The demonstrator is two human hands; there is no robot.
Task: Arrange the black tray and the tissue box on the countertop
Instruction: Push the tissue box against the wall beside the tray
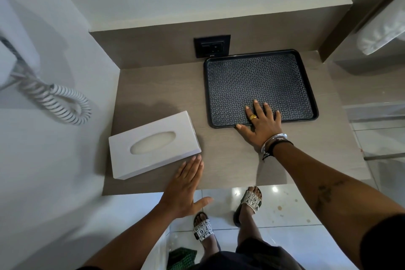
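Observation:
A black tray (258,81) with a patterned mat inside lies at the back right of the grey countertop (162,94), against the back panel. My right hand (260,124) rests flat on the tray's near edge, fingers spread over the mat and thumb on the counter. A white tissue box (153,144) sits tilted at the front left of the counter, its oval opening facing up. My left hand (186,186) hovers flat over the counter's front edge, fingertips at the box's near right corner, holding nothing.
A black wall socket (212,46) sits in the back panel just behind the tray. A white wall unit with a coiled cord (59,101) hangs on the left wall. A white towel (381,35) hangs at the right. Below the counter are tiled floor and my sandalled feet.

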